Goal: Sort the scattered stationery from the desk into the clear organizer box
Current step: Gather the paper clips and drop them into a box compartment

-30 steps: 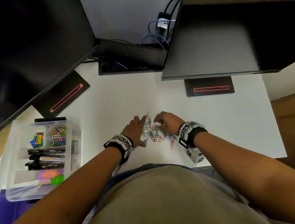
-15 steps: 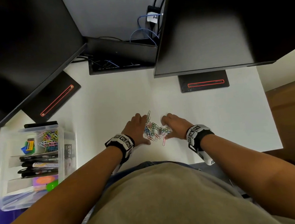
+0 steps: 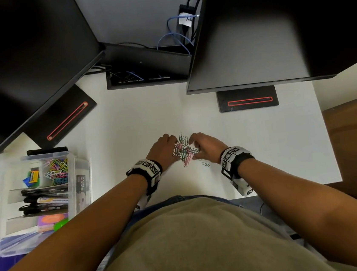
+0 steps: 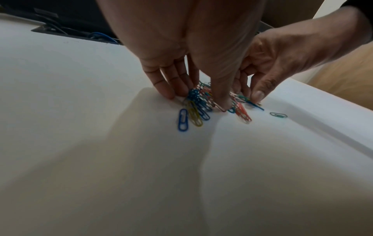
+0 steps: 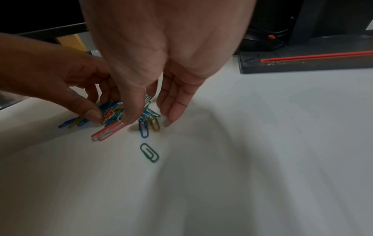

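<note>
A heap of coloured paper clips (image 3: 184, 151) lies mid-desk between my hands. My left hand (image 3: 173, 149) curls over its left side, fingertips and thumb down around the clips (image 4: 198, 99). My right hand (image 3: 197, 148) cups the right side, its thumb and fingers straddling clips (image 5: 146, 126). One green clip (image 5: 149, 152) lies alone on the desk nearer me, and a blue clip (image 4: 183, 120) lies at the heap's near edge. The clear organizer box (image 3: 83, 184) stands at the desk's left edge, holding clips (image 3: 58, 170), markers (image 3: 44, 199) and small coloured items.
Two monitors overhang the back of the white desk (image 3: 274, 146), their black bases at back left (image 3: 66, 119) and back right (image 3: 248, 98). A black cable tray (image 3: 146, 74) sits between them. The desk's front edge is close to my body.
Both hands have drawn closer together, raking the spread clips into a tighter heap. One green clip is left behind near the right wrist.
</note>
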Motion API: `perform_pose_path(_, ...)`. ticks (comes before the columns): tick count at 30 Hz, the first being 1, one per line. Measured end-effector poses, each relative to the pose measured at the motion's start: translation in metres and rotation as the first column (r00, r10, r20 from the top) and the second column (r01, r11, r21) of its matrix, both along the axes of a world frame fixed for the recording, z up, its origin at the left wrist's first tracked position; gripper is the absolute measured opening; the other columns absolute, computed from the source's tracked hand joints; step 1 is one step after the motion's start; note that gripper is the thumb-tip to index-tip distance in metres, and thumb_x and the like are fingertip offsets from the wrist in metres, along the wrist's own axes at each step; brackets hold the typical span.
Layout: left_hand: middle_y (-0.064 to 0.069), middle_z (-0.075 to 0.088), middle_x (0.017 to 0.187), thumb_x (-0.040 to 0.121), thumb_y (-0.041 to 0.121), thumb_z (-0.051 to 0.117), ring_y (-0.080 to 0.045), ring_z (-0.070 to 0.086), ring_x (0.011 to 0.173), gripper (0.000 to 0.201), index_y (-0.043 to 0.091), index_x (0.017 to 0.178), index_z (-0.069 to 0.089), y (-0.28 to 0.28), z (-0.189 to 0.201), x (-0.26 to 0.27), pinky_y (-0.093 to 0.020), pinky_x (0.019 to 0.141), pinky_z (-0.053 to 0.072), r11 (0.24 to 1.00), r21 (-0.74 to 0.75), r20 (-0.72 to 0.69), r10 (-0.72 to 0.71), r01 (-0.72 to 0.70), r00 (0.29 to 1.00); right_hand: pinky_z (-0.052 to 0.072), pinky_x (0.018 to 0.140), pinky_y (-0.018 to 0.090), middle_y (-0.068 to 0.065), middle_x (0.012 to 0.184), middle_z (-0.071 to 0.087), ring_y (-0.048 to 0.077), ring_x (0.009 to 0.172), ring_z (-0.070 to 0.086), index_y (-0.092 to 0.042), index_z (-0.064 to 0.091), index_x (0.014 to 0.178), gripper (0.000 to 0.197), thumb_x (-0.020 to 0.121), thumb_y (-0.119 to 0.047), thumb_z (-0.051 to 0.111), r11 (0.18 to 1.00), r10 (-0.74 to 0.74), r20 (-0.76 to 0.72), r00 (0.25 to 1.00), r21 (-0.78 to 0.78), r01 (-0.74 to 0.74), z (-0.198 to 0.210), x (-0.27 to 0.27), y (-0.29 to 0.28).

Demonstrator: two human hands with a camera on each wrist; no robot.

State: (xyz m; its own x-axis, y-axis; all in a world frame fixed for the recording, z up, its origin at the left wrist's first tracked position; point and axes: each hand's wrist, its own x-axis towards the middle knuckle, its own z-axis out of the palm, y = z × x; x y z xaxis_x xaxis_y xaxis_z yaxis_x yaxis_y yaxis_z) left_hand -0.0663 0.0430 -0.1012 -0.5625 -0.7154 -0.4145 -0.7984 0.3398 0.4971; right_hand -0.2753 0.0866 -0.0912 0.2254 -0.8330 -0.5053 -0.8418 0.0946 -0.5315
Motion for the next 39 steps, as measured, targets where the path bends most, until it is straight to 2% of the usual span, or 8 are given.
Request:
perform_pose_path(4,-0.006,0.048,0.115,0.068,0.061,0.075,-0.024,0.048,0.102,0.078,0.01,0.12,0.047,0.007,0.003,-0.01,-0.039,0.088,0.043,0.998,-0.044,0.05,0.044,-0.042,0.998,0.048,0.08,0.034,0.003,0.112,0.047,0.018,0.093,0.053,-0.016,0.044,0.132,0.068,0.077,-0.026,0.082,1.0,0.003,-0.005,1.0,-0.023,-0.004,0.002,-0.001,-0.001)
perform_pose_path(8,-0.007,0.049,0.114,0.07,0.066,0.069,-0.025,0.049,0.101,0.077,0.009,0.117,0.046,0.009,0.005,-0.023,-0.038,0.087,0.041,0.994,-0.109,0.106,0.042,-0.03,0.994,0.05,0.081,0.038,0.004,0.112,0.046,0.019,0.092,0.052,-0.014,0.044,0.135,0.075,0.073,-0.028,0.084,1.0,0.006,0.006,1.0,-0.019,-0.006,0.0,0.002,0.0)
perform_pose_path(12,-0.009,0.05,0.115,0.076,0.056,0.07,-0.027,0.051,0.103,0.068,0.007,0.117,0.045,0.005,0.005,-0.028,-0.037,0.086,0.039,0.992,-0.129,0.151,0.021,-0.001,0.988,0.049,0.085,0.04,0.008,0.118,0.046,0.024,0.101,0.054,-0.014,0.041,0.138,0.08,0.072,-0.022,0.085,1.0,-0.005,-0.003,1.0,-0.01,0.005,-0.001,0.002,0.002)
perform_pose_path(17,-0.011,0.053,0.115,0.086,0.031,0.065,-0.03,0.054,0.102,0.042,0.007,0.115,0.048,-0.004,0.01,-0.025,-0.037,0.087,0.04,0.998,-0.06,0.14,0.012,-0.004,0.99,0.048,0.087,0.037,0.009,0.123,0.046,0.026,0.107,0.054,-0.015,0.037,0.143,0.082,0.075,-0.018,0.083,1.0,0.004,-0.007,1.0,-0.03,-0.004,-0.003,0.004,-0.001)
perform_pose_path(24,-0.01,0.06,0.109,0.091,0.012,0.052,-0.03,0.058,0.097,0.021,0.009,0.111,0.057,-0.015,0.014,-0.009,-0.035,0.084,0.04,0.999,-0.036,0.168,-0.027,0.033,0.985,0.053,0.081,0.039,0.007,0.123,0.038,0.026,0.097,0.054,-0.024,0.028,0.15,0.091,0.077,-0.014,0.081,0.993,0.086,-0.076,0.993,-0.072,-0.092,0.001,0.01,-0.02)
perform_pose_path(28,-0.004,0.063,0.107,0.09,0.011,0.054,-0.025,0.06,0.097,0.019,0.016,0.106,0.062,-0.019,0.014,0.003,-0.033,0.086,0.04,1.0,-0.028,0.162,0.003,0.002,0.987,0.051,0.089,0.043,0.007,0.14,0.031,0.027,0.122,0.043,-0.032,0.028,0.151,0.095,0.075,-0.015,0.082,0.975,0.175,-0.14,0.975,-0.111,-0.191,0.003,0.013,-0.031)
perform_pose_path(33,0.001,0.066,0.103,0.088,0.013,0.058,-0.021,0.061,0.097,0.016,0.019,0.101,0.064,-0.021,0.018,0.013,-0.033,0.088,0.04,0.999,-0.011,0.134,0.047,-0.046,0.99,0.041,0.098,0.04,0.006,0.147,0.036,0.027,0.123,0.04,-0.027,0.041,0.146,0.079,0.078,-0.022,0.079,0.925,0.321,-0.261,0.91,-0.119,-0.361,0.007,0.021,-0.049)
perform_pose_path(39,0.001,0.059,0.103,0.089,0.025,0.065,-0.022,0.059,0.094,0.017,0.018,0.104,0.061,-0.019,0.019,0.023,-0.034,0.09,0.039,0.992,-0.041,0.112,0.12,-0.116,0.986,0.043,0.082,0.036,0.005,0.115,0.054,0.025,0.105,0.049,-0.015,0.063,0.115,0.028,0.088,-0.022,0.068,0.908,0.324,-0.277,0.904,-0.176,-0.38,0.008,0.03,-0.052)
